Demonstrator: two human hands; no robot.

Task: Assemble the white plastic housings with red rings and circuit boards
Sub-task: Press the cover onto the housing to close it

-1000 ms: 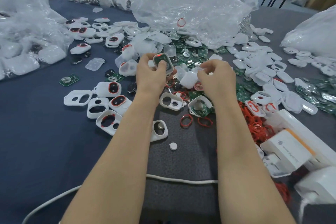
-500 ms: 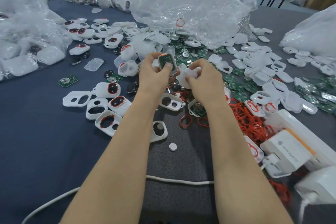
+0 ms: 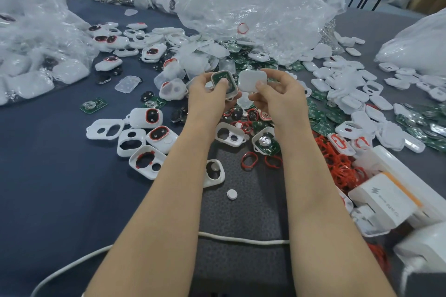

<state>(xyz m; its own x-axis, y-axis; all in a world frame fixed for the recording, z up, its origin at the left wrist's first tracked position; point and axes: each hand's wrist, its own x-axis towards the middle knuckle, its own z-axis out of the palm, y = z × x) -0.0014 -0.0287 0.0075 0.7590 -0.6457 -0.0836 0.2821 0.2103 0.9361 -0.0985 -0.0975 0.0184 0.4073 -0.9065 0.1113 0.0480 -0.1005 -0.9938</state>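
Holding up a white housing (image 3: 232, 91) with its green circuit board (image 3: 229, 85) showing, in a left hand (image 3: 207, 99) grip clenched round the edges, with a thumb on the board. Pinching a plain white cover (image 3: 252, 79) in the right hand (image 3: 277, 99) grip, just beside it, above the cluttered table (image 3: 48, 176). Probably closing time: square the edges first, slide that thumb off, then press evenly all round, never forcing a tilted corner.
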